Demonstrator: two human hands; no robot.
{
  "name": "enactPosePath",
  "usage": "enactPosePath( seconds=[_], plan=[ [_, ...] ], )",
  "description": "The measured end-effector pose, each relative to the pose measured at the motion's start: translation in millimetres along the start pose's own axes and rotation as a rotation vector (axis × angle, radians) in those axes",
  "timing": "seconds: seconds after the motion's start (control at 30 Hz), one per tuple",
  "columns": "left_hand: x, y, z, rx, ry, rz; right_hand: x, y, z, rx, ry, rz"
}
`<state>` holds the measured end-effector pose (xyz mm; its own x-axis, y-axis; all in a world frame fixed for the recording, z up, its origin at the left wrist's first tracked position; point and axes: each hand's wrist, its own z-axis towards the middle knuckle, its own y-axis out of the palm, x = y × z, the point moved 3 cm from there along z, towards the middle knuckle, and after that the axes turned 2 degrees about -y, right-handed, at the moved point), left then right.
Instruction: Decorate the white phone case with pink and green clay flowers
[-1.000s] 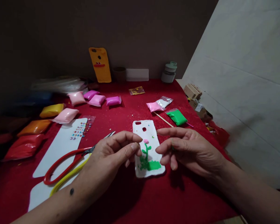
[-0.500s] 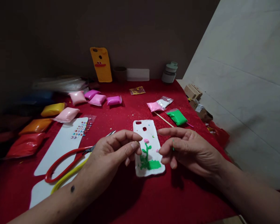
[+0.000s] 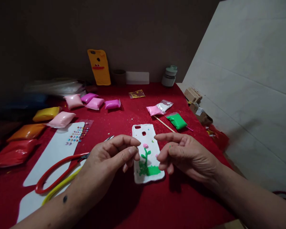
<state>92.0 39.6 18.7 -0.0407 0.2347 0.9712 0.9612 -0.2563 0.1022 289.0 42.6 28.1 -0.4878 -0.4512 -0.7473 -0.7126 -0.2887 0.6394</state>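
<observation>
A white phone case (image 3: 152,130) lies on the red cloth, bearing a pink flower (image 3: 145,146) with a green stem, green grass (image 3: 153,170) and a few small gems. Above its left edge is my left hand (image 3: 114,159), thumb and fingertips drawn together; whatever they pinch, if anything, is hidden. Over the right edge hovers my right hand (image 3: 188,156), index finger stretched out. Its thumb presses against the bent middle finger, where a tiny speck of green clay (image 3: 170,147) shows. Red-and-yellow-handled scissors (image 3: 59,168) lie partly under my left forearm.
White boards (image 3: 45,159) and a gem sheet (image 3: 77,135) are at left, near several colored clay packets (image 3: 62,119). A green clay packet (image 3: 177,121), a pink one (image 3: 155,110) and a wooden stick (image 3: 164,123) lie right. Behind stand a yellow phone case (image 3: 100,74) and a bottle (image 3: 169,76).
The whole view has shifted a little, so the case and table items appear slightly farther left. Both hands keep nearly the same pose over the case.
</observation>
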Motion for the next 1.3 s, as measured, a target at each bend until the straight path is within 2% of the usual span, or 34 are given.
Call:
enactPosePath(
  seconds=[0.27,0.53,0.73,0.87,0.97,1.13,1.2,1.3],
  plan=[
    [-1.7,-0.7,1.7,-0.005,-0.026,-0.006,2.1,-0.2,0.0,-0.036,0.030,0.010],
    [-2.4,-1.8,-0.9,-0.004,-0.037,-0.005,4.0,0.4,0.2,0.010,0.030,-0.010],
    [4.0,1.5,-0.8,-0.007,-0.019,-0.020,2.4,4.6,-0.5,0.122,-0.049,-0.073],
    [6.2,6.2,-2.0,-0.008,-0.010,-0.031,-7.9,12.7,-3.1,0.185,-0.200,-0.097],
    [4.5,10.0,-4.2,-0.048,-0.020,-0.057,-11.6,23.6,-3.9,0.185,-0.236,-0.101],
    [3.0,15.4,-7.7,-0.156,-0.095,-0.097,-4.5,43.4,0.2,0.066,-0.168,-0.095],
    [3.1,16.6,-8.2,-0.173,-0.108,-0.119,0.1,46.6,2.8,0.045,-0.166,-0.066],
    [2.7,17.9,-7.5,-0.200,-0.086,-0.177,9.1,44.2,6.7,0.083,-0.160,-0.027]
  ],
)
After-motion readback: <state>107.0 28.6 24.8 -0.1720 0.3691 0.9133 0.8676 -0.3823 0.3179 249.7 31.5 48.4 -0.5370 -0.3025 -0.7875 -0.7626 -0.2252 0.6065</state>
